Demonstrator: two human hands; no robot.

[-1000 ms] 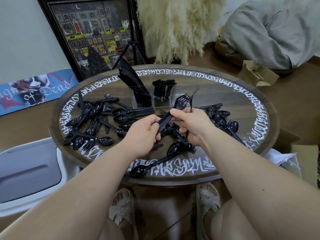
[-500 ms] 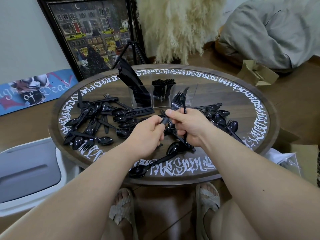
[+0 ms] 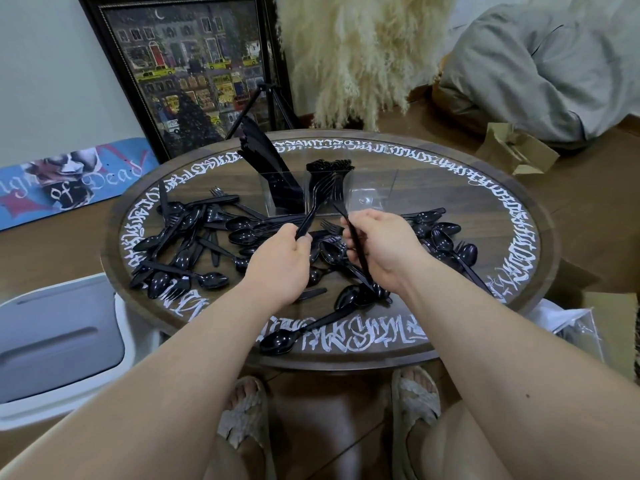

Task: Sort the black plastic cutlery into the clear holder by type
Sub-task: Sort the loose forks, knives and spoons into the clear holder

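The left hand (image 3: 280, 261) grips black plastic forks (image 3: 317, 199) (tines toward the clear plastic holder (image 3: 374, 194)); the right hand (image 3: 384, 247) grips another black utensil (image 3: 356, 244).

Fork (image 3: 313, 206) tines lost against holder (image 3: 367, 194); right-hand utensil type unclear.

Loose cutlery (image 3: 194, 244) crowds the table (image 3: 450, 188); the holder's right compartment (image 3: 372, 194) stands open.

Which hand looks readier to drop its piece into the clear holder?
Probably the left hand: its black plastic fork already points up at the clear holder's middle compartment of forks. The right hand grips a piece lower down.
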